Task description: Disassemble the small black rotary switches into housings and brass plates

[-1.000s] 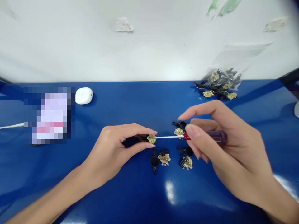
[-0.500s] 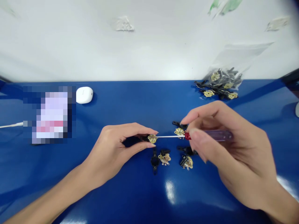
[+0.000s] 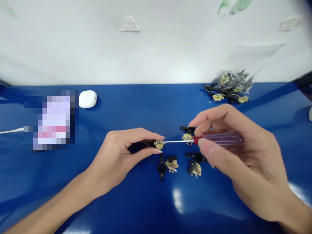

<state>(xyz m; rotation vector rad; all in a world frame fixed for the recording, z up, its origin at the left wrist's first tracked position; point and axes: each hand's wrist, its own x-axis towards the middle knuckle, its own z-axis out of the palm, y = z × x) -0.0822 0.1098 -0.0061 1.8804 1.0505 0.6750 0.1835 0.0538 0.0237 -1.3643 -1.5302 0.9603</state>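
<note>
My left hand (image 3: 122, 152) pinches a small black part with a brass disc (image 3: 159, 144) between thumb and forefinger, just above the blue table (image 3: 136, 107). My right hand (image 3: 241, 156) grips a screwdriver (image 3: 214, 139) with a clear handle and red collar. Its thin metal shaft points left and its tip touches the brass disc. Several more black and brass parts lie under and around the shaft: one (image 3: 187, 136) behind it, two (image 3: 172, 165) (image 3: 194, 169) in front, and a black piece (image 3: 161, 168).
A clear plastic bag with several similar parts (image 3: 230, 89) lies at the back right against the white wall. A white oval case (image 3: 87, 99) and a blurred-out object (image 3: 52, 120) with a white cable (image 3: 12, 131) sit at the left.
My right thumb has slid back along the screwdriver handle, exposing the red collar and more of the clear handle. The left hand and the part it holds stay put.
</note>
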